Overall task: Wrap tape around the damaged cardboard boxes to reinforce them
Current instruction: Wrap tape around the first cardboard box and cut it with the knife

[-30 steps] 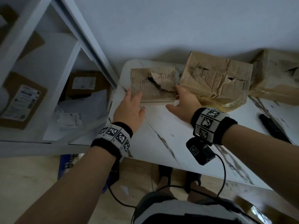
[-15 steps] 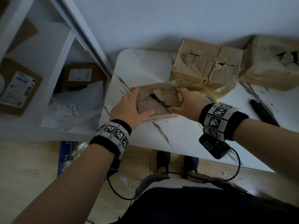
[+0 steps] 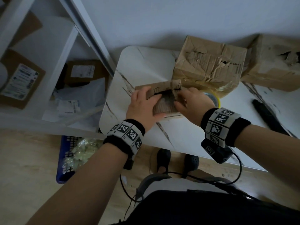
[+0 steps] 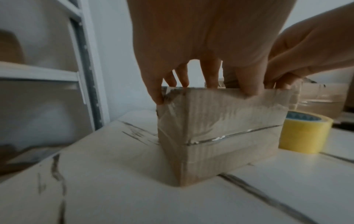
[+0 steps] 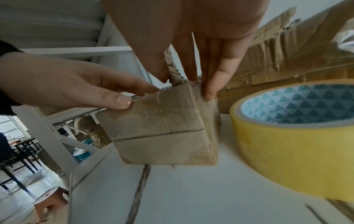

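A small torn cardboard box (image 3: 164, 103) stands on the white marble-look table (image 3: 146, 65), near its front edge. My left hand (image 3: 142, 104) grips its top left, fingers over the far side and thumb on the near face (image 4: 250, 89). My right hand (image 3: 190, 99) holds the top right and pinches the raised torn flap (image 5: 172, 71) between thumb and fingers. Old clear tape crosses the box's near face (image 4: 220, 128). A yellow tape roll (image 3: 214, 99) lies flat just right of the box, partly hidden by my right hand; it shows clearly in the right wrist view (image 5: 295, 136).
Two larger crushed boxes (image 3: 209, 67) (image 3: 274, 62) sit along the wall behind. A long black tool (image 3: 267, 114) lies at the table's right. White shelving with parcels (image 3: 24, 82) stands to the left, and a blue crate (image 3: 65, 159) sits on the floor below.
Both hands drew the small box from the table's back toward the front edge, beside the tape roll. They now hold it from above, and the right hand has the torn flap.
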`<state>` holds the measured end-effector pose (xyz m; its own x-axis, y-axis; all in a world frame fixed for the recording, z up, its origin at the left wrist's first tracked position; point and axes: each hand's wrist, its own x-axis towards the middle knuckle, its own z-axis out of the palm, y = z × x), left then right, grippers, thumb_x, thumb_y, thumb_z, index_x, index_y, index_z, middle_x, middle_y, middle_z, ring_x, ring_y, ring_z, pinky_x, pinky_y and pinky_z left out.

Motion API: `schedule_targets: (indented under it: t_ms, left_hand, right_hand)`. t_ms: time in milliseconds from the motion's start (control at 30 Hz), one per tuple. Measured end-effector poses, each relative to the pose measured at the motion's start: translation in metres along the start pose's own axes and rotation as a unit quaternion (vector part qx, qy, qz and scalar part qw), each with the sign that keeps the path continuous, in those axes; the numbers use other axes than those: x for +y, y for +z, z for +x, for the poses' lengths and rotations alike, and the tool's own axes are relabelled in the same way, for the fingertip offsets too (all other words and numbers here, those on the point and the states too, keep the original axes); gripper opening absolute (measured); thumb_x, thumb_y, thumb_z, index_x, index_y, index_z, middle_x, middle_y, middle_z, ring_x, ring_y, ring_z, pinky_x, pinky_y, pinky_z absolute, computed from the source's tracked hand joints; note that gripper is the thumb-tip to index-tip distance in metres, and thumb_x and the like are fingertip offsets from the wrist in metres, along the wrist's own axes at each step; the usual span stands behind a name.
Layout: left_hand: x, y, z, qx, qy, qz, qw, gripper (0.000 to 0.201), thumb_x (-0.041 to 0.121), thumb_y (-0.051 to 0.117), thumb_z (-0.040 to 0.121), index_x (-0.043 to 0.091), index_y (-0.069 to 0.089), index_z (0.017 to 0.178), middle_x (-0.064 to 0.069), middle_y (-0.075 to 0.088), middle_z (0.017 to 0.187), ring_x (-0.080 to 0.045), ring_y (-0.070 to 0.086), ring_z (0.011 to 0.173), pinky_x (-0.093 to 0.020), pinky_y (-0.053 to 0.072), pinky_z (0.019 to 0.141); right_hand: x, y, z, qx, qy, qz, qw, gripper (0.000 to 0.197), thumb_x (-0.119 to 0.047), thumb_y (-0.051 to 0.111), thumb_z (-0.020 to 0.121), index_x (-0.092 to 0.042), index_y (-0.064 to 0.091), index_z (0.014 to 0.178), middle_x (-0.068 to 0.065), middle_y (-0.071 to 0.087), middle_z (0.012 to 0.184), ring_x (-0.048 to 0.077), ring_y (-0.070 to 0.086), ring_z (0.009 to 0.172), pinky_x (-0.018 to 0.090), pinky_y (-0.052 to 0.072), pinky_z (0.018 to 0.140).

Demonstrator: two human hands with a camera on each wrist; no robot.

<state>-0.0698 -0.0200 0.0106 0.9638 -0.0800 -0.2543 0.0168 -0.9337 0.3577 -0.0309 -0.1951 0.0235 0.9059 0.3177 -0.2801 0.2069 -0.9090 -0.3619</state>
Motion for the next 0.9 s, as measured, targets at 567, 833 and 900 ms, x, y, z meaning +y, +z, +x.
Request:
schedule_targets:
  t_ms: [567,833,900]
  left_hand:
    - [0.011,-0.003,0.017,0.048,0.014,-0.086,0.995,0.008,0.029,0.065,0.085,0.028,0.071,0.091,0.002,0.050,0.121,-0.025,0.032,0.122,-0.040,0.037,0.098]
    - [-0.004,-0.009,0.024,0.064,0.041,-0.109,0.991,0.026,0.017,0.067,0.083,0.016,0.068,0.109,-0.001,0.066,0.106,-0.023,0.054,0.106,-0.035,0.041,0.097]
    - [-0.004,-0.009,0.025,0.062,0.046,-0.074,0.994,0.026,0.019,0.066,0.085,0.015,0.070,0.111,-0.005,0.063,0.109,-0.027,0.050,0.110,-0.030,0.034,0.095]
  right_hand:
    - [-0.009,-0.007,0.009,-0.024,0.033,-0.027,0.999,0.028,-0.033,0.042,0.091,-0.011,0.053,0.078,0.005,0.041,0.087,0.026,0.049,0.081,0.029,0.035,0.066]
    - [-0.012,0.003,0.002,0.002,0.015,-0.056,0.998,0.038,-0.045,0.050,0.090,-0.020,0.058,0.117,0.009,0.042,0.125,0.028,0.044,0.116,0.038,0.048,0.081]
    - [-0.014,0.007,0.002,0.015,0.007,-0.058,0.998,0.037,-0.042,0.049,0.092,-0.019,0.059,0.119,0.010,0.039,0.132,0.029,0.038,0.122,0.039,0.047,0.085]
